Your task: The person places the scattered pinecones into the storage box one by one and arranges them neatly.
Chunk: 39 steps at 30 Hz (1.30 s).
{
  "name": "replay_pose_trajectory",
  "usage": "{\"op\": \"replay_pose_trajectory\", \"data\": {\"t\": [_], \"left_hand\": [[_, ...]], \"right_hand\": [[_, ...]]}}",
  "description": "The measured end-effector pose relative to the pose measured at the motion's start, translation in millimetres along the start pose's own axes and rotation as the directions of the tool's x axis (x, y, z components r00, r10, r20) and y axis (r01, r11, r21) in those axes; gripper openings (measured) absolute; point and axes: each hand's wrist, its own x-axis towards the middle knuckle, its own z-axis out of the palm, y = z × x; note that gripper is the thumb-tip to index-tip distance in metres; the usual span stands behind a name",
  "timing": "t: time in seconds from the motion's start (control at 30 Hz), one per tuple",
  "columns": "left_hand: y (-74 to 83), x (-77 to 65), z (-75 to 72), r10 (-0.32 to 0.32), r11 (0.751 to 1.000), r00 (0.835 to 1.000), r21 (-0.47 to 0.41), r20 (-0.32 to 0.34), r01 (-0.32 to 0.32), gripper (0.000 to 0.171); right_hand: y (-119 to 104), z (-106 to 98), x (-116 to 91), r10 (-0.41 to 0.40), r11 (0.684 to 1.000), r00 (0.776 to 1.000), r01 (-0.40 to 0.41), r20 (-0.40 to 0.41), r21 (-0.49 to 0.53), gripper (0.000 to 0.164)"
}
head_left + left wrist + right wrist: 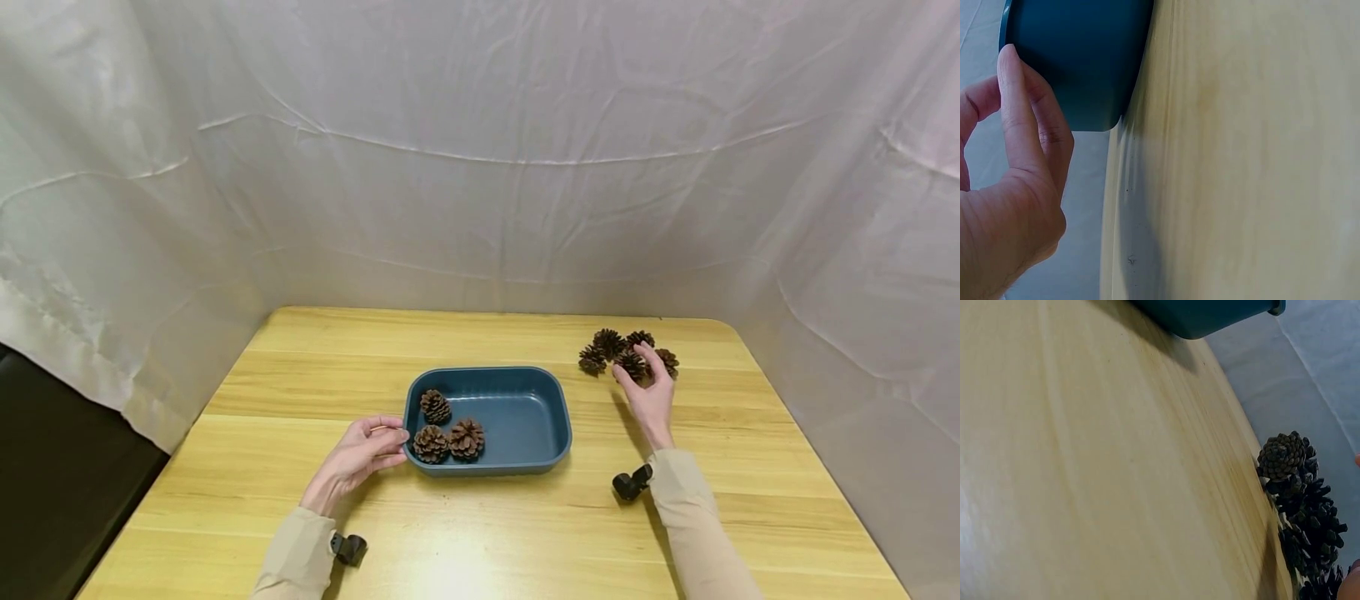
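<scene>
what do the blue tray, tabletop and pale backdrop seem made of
Blue tray: probably moulded plastic, semi-gloss; smooth, rounded corners.
Tabletop: wood or wood-look laminate, lightly glossy; grain and glare show.
Pale backdrop: likely thin fabric, faint sheen; creases and soft folds.

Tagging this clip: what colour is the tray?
Dark teal blue all over, the tray; the head view shows it best.

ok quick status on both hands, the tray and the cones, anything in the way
Left hand touching tray rim. Right hand at a cone, grip unclear. Three cones in tray. Other cones crowd close.
</scene>
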Motion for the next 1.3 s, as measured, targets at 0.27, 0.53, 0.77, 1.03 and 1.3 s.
{"op": "replay_pose_trajectory", "data": {"t": [0.27, 0.53, 0.77, 1.03, 1.3], "left_hand": [[-0.3, 0.4, -0.3, 0.002, 1.0, 1.0, 0.0, 0.001, -0.002, 0.024], [-0.8, 0.9, -0.3, 0.003, 1.0, 1.0, 0.009, -0.003, -0.003, 0.028], [-0.4, -0.2, -0.3, 0.005, 1.0, 1.0, 0.008, 0.001, -0.005, 0.026], [-0.5, -0.3, -0.8, 0.012, 1.0, 1.0, 0.0, 0.008, -0.012, 0.02], [-0.8, 0.3, -1.1, 0.013, 1.0, 1.0, -0.001, 0.011, -0.013, 0.018]], "right_hand": [[8.4, -2.3, 2.5, 0.042, 0.996, 0.998, -0.038, 0.051, -0.076, 0.055], [8.9, -5.1, 2.6, 0.056, 0.991, 0.995, -0.045, 0.087, -0.13, 0.056], [7.1, -6.3, 2.3, 0.073, 0.987, 0.991, -0.056, 0.111, -0.148, 0.058], [7.9, -6.4, 3.8, 0.107, 0.984, 0.986, -0.088, 0.125, -0.154, 0.06], [9.0, -7.2, 4.7, 0.128, 0.979, 0.98, -0.1, 0.152, -0.178, 0.066]]}}
